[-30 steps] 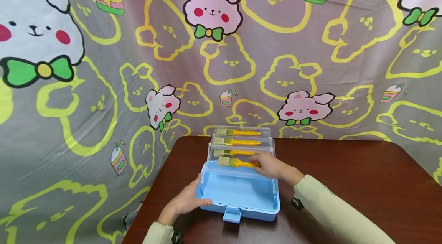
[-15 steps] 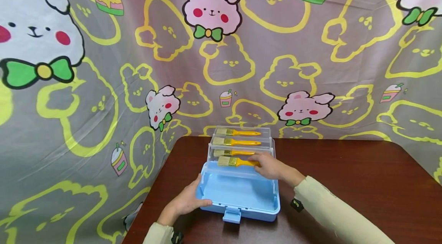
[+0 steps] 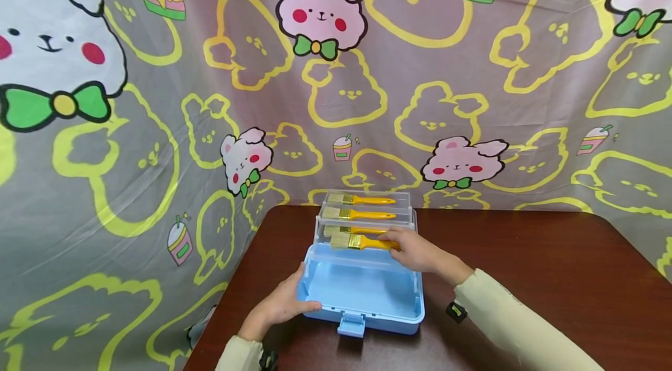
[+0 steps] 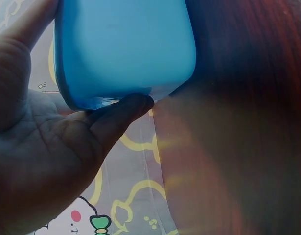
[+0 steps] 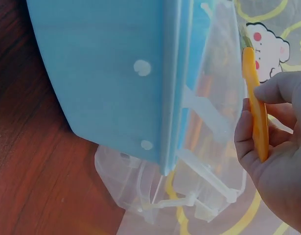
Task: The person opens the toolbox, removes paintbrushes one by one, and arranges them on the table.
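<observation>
A light blue plastic toolbox (image 3: 391, 325) lies open on the table, its clear tiers fanned out behind. My left hand (image 3: 278, 305) holds the left end, thumb at the front rim; the left wrist view shows thumb and fingers spread around that blue end wall (image 4: 126, 49). Between thumb and fingers, my right hand (image 3: 417, 251) pinches the yellow handle of a paintbrush (image 3: 347, 241), bristles pointing left, over the nearest clear tray. In the right wrist view this brush handle (image 5: 258, 112) sits beside the trays. Behind it lie a partly covered paintbrush (image 3: 367, 230) and two more paintbrushes (image 3: 362, 215) in the tiers.
The toolbox's blue latch (image 3: 352, 324) hangs down at the front. Dark wood table (image 3: 525, 266) extends to the right. A patterned curtain (image 3: 367, 108) stands behind and at the left, close to the rearmost tier.
The held paintbrush has risen slightly, moving with my right hand a little to the right. My left hand stays on the toolbox, which has not visibly moved.
</observation>
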Motion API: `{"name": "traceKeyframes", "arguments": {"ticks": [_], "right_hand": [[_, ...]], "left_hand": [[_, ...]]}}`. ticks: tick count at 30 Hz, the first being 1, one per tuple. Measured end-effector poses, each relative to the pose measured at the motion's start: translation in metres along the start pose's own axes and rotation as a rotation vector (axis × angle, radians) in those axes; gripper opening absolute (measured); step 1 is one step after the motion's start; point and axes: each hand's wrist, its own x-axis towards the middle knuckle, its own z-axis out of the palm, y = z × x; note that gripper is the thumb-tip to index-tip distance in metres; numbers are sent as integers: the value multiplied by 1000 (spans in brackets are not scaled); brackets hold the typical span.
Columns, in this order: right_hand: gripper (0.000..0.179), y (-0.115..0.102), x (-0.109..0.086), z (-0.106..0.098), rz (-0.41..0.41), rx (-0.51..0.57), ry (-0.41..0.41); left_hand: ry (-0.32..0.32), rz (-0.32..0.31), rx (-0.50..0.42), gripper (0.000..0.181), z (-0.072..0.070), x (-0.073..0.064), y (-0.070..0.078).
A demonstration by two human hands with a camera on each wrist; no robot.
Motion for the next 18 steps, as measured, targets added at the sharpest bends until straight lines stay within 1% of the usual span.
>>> {"name": "traceKeyframes", "arguments": {"ticks": [8, 14, 18], "right_hand": [[34, -2, -8, -7, 2, -12, 12], [34, -3, -15, -14, -9, -28, 26], [35, -3, -20, -18, -14, -23, 37]], "left_hand": [[-15, 18, -20, 112, -1, 1, 0], [-27, 32, 5, 113, -2, 2, 2], [-30, 19, 24, 114, -3, 2, 6]]}}
